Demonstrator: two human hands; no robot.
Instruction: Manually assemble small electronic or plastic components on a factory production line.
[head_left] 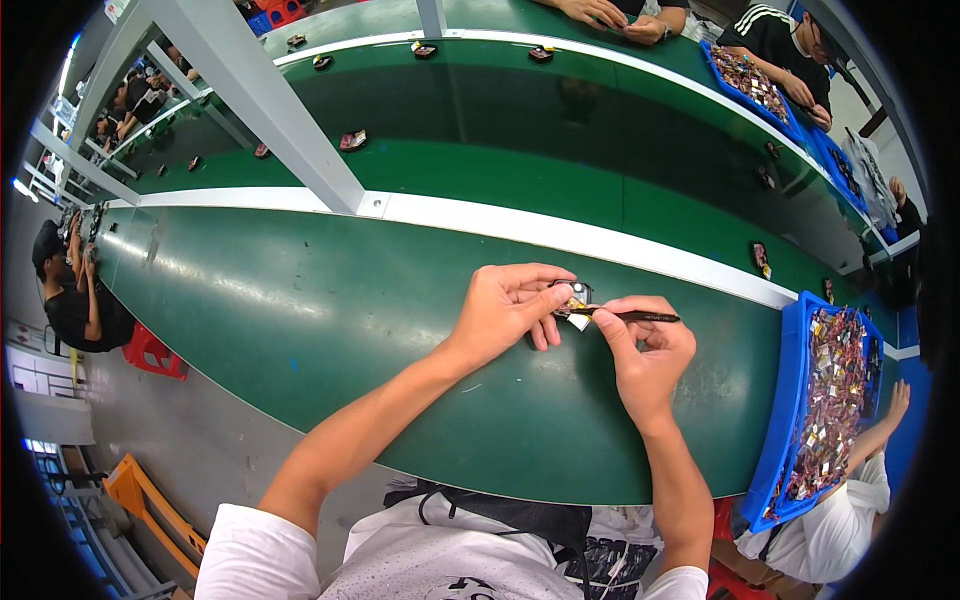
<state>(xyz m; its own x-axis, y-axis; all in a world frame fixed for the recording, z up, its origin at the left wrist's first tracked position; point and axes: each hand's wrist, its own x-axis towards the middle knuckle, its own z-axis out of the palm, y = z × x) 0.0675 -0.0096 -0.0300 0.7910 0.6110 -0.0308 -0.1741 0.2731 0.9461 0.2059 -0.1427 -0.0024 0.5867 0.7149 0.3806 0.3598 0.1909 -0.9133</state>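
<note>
Both hands are working together — our left hand is pinching a small part, our right hand is gripping tweezers — next needing a steady tip

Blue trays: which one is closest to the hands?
The blue tray at the right end of the green table, beside the right hand. The other blue trays sit far across, by other people.
</note>
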